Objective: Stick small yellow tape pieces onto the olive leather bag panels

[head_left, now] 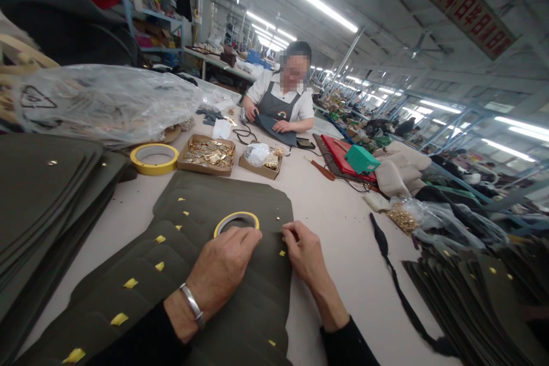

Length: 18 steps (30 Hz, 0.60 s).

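My left hand, with a silver bracelet at the wrist, is closed at the near rim of a roll of yellow tape, its fingers partly hiding the roll. My right hand pinches thumb and forefinger together at the right edge of the top dark olive panel; what is between the fingertips is too small to make out. Beneath both hands, several such panels lie overlapped like a fan. Small yellow tape pieces stick to them in a row. A small metal stud shows near the top panel's right edge.
Behind the panels stand a second yellow tape roll, a box of gold metal parts and a smaller box. Stacked panels flank me left and right. A black strap lies right. A co-worker sits opposite.
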Tool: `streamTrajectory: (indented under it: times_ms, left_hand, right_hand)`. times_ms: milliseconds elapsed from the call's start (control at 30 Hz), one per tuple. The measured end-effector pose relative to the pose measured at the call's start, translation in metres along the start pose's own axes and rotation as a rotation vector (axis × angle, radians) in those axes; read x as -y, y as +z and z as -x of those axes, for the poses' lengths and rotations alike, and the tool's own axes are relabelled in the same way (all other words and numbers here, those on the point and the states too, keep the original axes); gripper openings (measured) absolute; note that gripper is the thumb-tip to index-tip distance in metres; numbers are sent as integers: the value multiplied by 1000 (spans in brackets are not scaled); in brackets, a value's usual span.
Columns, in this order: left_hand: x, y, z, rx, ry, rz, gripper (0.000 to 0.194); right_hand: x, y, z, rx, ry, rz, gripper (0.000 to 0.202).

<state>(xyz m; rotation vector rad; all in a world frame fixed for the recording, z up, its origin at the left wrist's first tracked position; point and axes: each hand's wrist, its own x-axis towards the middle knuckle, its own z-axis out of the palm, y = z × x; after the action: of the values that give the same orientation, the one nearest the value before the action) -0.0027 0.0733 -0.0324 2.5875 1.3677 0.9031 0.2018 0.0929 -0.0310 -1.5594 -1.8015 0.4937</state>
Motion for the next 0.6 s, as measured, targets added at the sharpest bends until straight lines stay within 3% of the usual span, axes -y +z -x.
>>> streamTrajectory:
  times_ms: [133, 200, 500, 600]
  left_hand:
    - [-2, 1, -5, 134, -39, 19, 13]
    - [-3, 4, -8, 197, -44, 29, 15]
    - [-9, 5, -10, 325, -20, 10, 21]
    - [-9, 4, -10, 356, -10, -5, 21]
  right_hand:
    - [-2, -5, 2, 212, 243, -194, 16]
    - [-7, -6, 3, 230, 301, -259, 16]
    - [-13, -5, 3, 192, 306, -289, 11]
    - [-11, -9, 6, 279, 315, -310, 10]
